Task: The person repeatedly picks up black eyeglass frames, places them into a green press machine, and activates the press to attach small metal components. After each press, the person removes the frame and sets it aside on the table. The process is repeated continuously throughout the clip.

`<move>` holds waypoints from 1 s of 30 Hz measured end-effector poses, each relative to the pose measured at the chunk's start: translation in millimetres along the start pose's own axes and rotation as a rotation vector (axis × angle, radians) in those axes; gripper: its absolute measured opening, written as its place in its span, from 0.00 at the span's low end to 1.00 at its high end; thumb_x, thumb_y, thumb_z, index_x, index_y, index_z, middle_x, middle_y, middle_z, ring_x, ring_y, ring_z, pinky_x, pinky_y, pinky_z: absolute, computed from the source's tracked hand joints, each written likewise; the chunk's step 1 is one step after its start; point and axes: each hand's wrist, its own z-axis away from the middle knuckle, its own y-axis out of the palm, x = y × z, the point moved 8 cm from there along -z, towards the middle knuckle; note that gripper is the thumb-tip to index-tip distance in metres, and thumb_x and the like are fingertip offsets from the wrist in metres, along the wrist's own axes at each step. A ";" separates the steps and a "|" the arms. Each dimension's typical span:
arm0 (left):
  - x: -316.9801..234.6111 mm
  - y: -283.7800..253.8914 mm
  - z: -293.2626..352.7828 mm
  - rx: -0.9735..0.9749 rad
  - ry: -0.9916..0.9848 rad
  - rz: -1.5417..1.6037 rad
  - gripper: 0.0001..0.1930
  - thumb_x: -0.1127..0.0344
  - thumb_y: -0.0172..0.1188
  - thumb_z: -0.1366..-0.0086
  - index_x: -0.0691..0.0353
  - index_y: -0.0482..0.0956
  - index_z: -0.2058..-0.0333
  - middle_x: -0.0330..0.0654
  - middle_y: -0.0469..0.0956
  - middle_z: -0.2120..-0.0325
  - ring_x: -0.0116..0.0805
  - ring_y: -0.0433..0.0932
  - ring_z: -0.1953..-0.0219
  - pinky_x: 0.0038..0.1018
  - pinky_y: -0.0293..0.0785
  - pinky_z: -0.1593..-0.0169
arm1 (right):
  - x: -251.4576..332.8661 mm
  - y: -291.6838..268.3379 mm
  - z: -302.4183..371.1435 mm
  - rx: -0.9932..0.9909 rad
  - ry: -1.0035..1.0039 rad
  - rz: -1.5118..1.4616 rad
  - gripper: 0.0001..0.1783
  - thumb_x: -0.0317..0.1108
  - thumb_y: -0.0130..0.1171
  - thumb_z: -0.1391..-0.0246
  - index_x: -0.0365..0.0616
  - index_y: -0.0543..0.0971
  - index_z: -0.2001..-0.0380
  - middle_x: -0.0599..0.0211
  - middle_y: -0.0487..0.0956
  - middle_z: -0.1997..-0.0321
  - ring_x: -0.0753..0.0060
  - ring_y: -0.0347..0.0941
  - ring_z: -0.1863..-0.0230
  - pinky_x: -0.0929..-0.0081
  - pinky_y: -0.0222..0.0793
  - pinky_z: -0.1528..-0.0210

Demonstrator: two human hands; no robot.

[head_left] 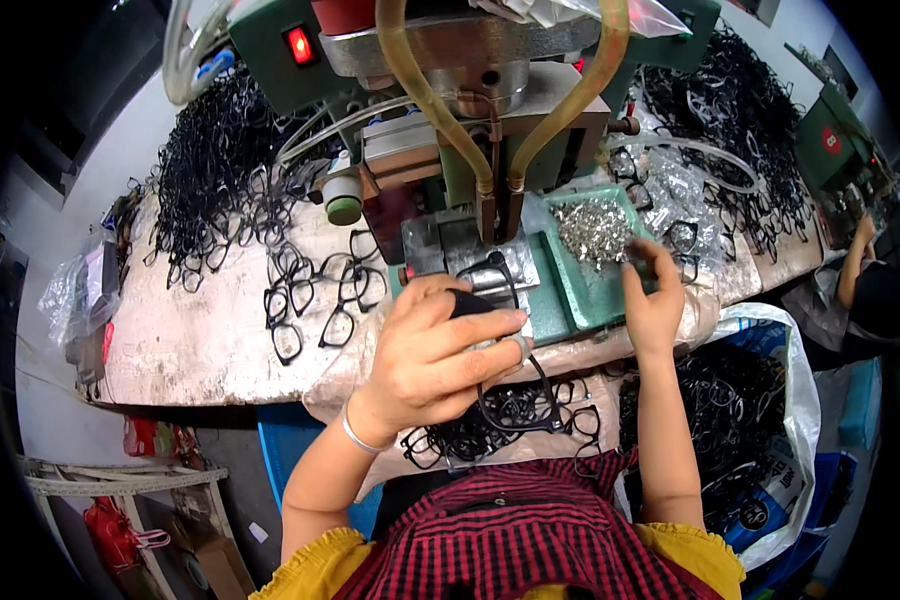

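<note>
My left hand (440, 345) is closed around a black eyeglass frame (545, 400), holding it in front of a green press machine (490, 130). Part of the frame reaches up under the machine's two narrow metal tips (500, 215); my fingers hide the rest. At the right edge of a green tray (585, 305), the thumb and forefinger of my right hand (655, 300) are bent close together beside a heap of small shiny metal parts (595, 232). Whatever lies between those fingertips is too small to make out.
Black eyeglass frames (215, 180) are heaped at the back left, with another pile (730, 130) at the back right. More frames (490, 420) lie at my lap. A white sack (800, 400) of frames stands to the right. Another person's arm (855, 265) shows at far right.
</note>
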 end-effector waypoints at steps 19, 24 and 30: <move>181.9 -27.8 113.8 -0.292 -1.075 -0.291 0.50 0.61 0.75 0.52 0.75 0.55 0.36 0.62 0.63 0.40 0.57 0.60 0.37 0.41 0.57 0.33 | 9.7 49.0 4.3 0.112 0.163 -0.028 0.05 0.28 0.63 0.46 0.39 0.80 0.66 0.71 0.81 0.72 0.82 0.74 0.71 0.82 0.70 0.64; 134.2 -132.4 83.9 -0.829 -0.728 -0.390 0.28 0.68 0.64 0.39 0.65 0.67 0.41 0.50 0.70 0.44 0.41 0.71 0.46 0.34 0.71 0.45 | 14.4 29.1 8.1 0.072 0.048 -0.146 0.10 0.24 0.61 0.45 0.37 0.81 0.58 0.68 0.83 0.63 0.79 0.77 0.62 0.79 0.71 0.54; 170.1 -64.6 127.9 -0.041 -0.989 -0.459 0.08 0.70 0.60 0.42 0.55 0.83 0.63 0.44 0.80 0.71 0.48 0.80 0.68 0.38 0.76 0.62 | 13.0 46.7 3.4 0.135 0.134 -0.255 0.09 0.25 0.63 0.46 0.36 0.82 0.61 0.67 0.83 0.62 0.77 0.77 0.59 0.79 0.70 0.52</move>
